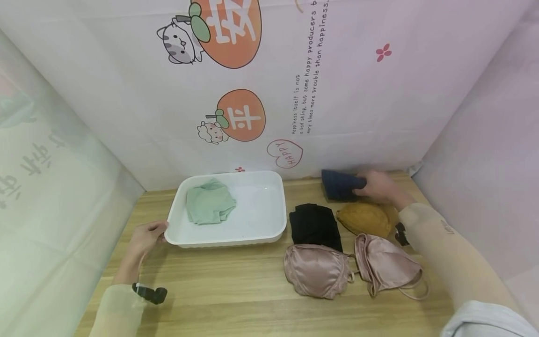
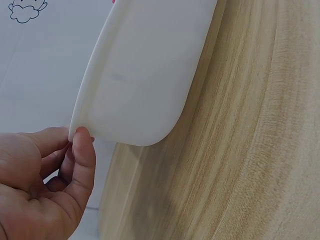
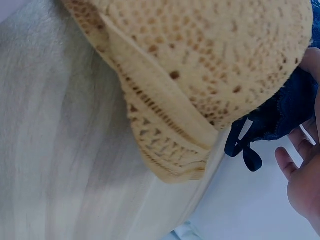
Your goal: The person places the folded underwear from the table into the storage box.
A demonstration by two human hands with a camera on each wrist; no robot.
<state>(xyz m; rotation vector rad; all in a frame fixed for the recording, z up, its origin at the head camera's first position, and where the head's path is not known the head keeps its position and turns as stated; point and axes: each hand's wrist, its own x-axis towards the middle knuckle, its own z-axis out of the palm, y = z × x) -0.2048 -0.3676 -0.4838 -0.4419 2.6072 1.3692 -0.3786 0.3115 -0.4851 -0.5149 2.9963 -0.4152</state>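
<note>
My left hand [image 1: 148, 235] pinches the rim of a white plastic basin [image 1: 252, 243] at its near left corner. In the left wrist view, thumb and fingers [image 2: 82, 160] meet at the basin's edge [image 2: 145, 100]. A folded pale green garment [image 1: 209, 203] lies in the left part of the basin. At the back right, my right hand [image 1: 379, 187] grips the right end of a folded navy lace bra [image 1: 340, 185]. A thin loop of its strap [image 3: 252, 159] hangs out in the right wrist view. Just in front lies a mustard-yellow bra [image 1: 365, 220] with an openwork pattern.
A folded black garment [image 1: 315, 224] lies right of the basin. Two pink satin bras, one on the left [image 1: 317, 271] and one on the right [image 1: 389, 264], lie nearer the front. White printed cloth walls [image 1: 349, 117] enclose the wooden table [image 1: 219, 290] at the back and sides.
</note>
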